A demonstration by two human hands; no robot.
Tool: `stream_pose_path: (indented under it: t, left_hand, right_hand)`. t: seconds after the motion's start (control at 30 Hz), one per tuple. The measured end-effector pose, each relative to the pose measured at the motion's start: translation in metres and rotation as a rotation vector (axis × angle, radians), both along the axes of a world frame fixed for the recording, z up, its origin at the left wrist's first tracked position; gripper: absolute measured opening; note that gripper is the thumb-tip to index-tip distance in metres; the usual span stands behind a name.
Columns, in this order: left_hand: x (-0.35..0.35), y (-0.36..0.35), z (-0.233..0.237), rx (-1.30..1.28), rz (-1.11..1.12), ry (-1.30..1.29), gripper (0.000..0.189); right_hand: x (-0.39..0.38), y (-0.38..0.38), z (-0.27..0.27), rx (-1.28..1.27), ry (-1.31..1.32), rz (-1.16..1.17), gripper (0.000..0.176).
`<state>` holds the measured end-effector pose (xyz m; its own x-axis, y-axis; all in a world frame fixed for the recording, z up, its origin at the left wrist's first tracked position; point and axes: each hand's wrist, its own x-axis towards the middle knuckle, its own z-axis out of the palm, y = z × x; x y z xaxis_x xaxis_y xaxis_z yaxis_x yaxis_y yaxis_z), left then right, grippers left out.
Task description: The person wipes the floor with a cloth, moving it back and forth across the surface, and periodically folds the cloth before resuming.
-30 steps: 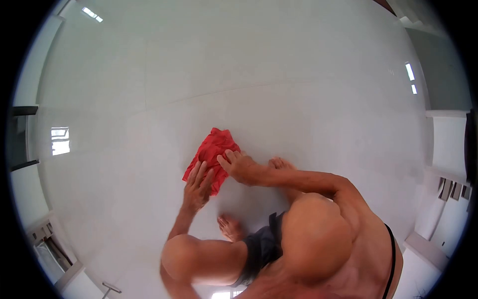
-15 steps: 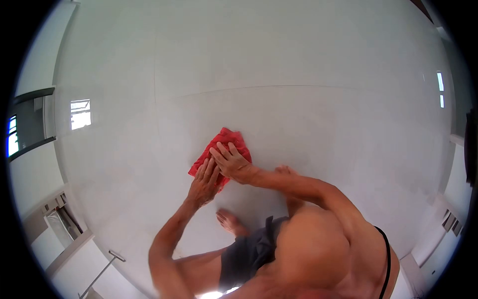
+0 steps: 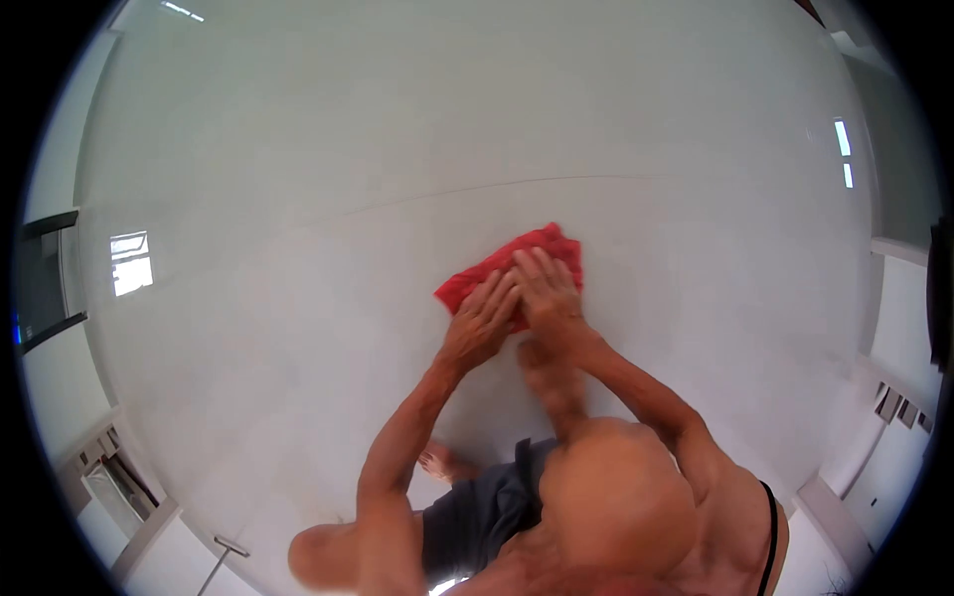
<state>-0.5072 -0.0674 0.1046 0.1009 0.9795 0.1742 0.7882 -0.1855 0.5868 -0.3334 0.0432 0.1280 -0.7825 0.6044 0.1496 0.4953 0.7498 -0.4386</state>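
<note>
A crumpled red cloth (image 3: 505,258) lies on the glossy pale tiled floor (image 3: 477,119). My left hand (image 3: 481,320) rests flat on its left part, fingers stretched out and pointing forward. Beside it, my right hand (image 3: 549,296) presses on the cloth's right part with its fingers extended. The fingertips of the two hands nearly meet at the middle of the cloth. Both palms hide the cloth's near side, and neither hand is closed round it.
My bare feet and bent legs are close behind the cloth, with one foot (image 3: 437,461) at the left. A long-handled T-shaped tool (image 3: 231,546) stands at the lower left. White walls or cabinets edge both sides. Window light (image 3: 131,263) reflects off the floor.
Both hands have slid the cloth to the right and slightly forward across the floor. The view has shifted a little, and the hands stay flat on the cloth.
</note>
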Motion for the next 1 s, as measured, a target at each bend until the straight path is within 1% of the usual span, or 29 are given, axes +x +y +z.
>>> stream_pose_path:
  t: [0.03,0.1,0.17,0.27,0.37,0.4,0.47,0.57,0.67,0.73,0.8,0.83,0.87,0.9,0.93,1.0]
  left_hand:
    - [0.017,0.018,-0.008,0.033,-0.045,-0.015,0.079]
    - [0.051,0.049,-0.026,0.097,-0.122,-0.036,0.075]
    - [0.091,0.082,-0.038,0.082,-0.145,-0.058,0.067]
    - [0.142,0.119,-0.036,0.109,-0.043,-0.096,0.059]
    - [0.15,0.134,-0.032,0.127,0.023,-0.096,0.055]
    - [0.147,0.125,-0.032,0.135,0.025,-0.107,0.054]
    - [0.143,0.146,-0.035,0.164,0.063,-0.119,0.052]
    - [0.12,0.172,-0.038,0.19,0.172,-0.113,0.053]
    - [0.082,0.163,-0.034,0.114,0.306,-0.027,0.056]
    - [0.049,0.142,-0.039,0.123,0.405,0.01,0.059]
    - [0.009,0.116,-0.048,0.102,0.475,0.171,0.062]
    - [-0.013,0.103,-0.061,0.116,0.53,0.208,0.065]
    - [-0.033,0.093,-0.057,0.115,0.613,0.267,0.066]
    - [-0.056,0.084,-0.059,0.102,0.648,0.284,0.067]
    - [-0.082,0.08,-0.061,0.094,0.677,0.298,0.068]
    - [-0.121,0.065,-0.048,-0.004,0.748,0.399,0.07]
  right_hand:
    - [0.021,0.006,-0.006,-0.003,0.021,-0.081,0.053]
    - [0.057,0.013,-0.01,0.085,0.034,-0.25,0.05]
    - [0.091,0.022,-0.025,0.123,-0.043,-0.438,0.047]
    - [0.117,0.04,-0.045,0.143,-0.036,-0.625,0.043]
    - [0.117,0.058,-0.059,0.148,0.076,-0.702,0.039]
    - [0.114,0.047,-0.064,0.166,0.096,-0.702,0.039]
    - [0.108,0.067,-0.069,0.208,0.137,-0.701,0.038]
    - [0.078,0.115,-0.068,0.214,0.186,-0.558,0.037]
    - [0.032,0.133,-0.067,0.24,0.185,-0.34,0.038]
    - [-0.011,0.125,-0.069,0.23,0.177,-0.245,0.04]
    - [-0.062,0.112,-0.075,0.202,0.231,-0.149,0.04]
    - [-0.091,0.104,-0.071,0.158,0.261,-0.101,0.038]
    - [-0.12,0.098,-0.066,0.116,0.287,-0.06,0.037]
    - [-0.149,0.093,-0.065,0.075,0.332,-0.028,0.035]
    - [-0.179,0.089,-0.068,0.125,0.376,-0.016,0.034]
    - [-0.233,0.077,-0.073,0.102,0.425,0.057,0.034]
